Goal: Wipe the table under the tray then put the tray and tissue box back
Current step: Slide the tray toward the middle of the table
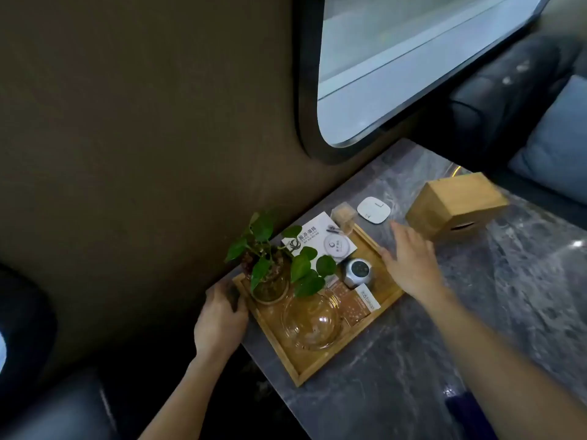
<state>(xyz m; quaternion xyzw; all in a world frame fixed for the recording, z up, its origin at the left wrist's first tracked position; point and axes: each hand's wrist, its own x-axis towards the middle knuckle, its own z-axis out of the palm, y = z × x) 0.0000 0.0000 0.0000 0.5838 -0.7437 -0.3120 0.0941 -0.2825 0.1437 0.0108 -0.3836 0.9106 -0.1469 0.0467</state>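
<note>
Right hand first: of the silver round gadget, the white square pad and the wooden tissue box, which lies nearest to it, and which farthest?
From the right hand:
1. Silver round gadget, in the tray, just left of it.
2. White square pad, on the table beyond the fingers.
3. Wooden tissue box, up and to the right.

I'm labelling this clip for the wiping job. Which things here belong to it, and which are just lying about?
Job:
- rectangular wooden tray, left hand on its wall-side edge, right hand at its opposite rim
- light wooden tissue box
- grey marble table

Lying about:
- flat white square device on the table
- blue cushion
</note>
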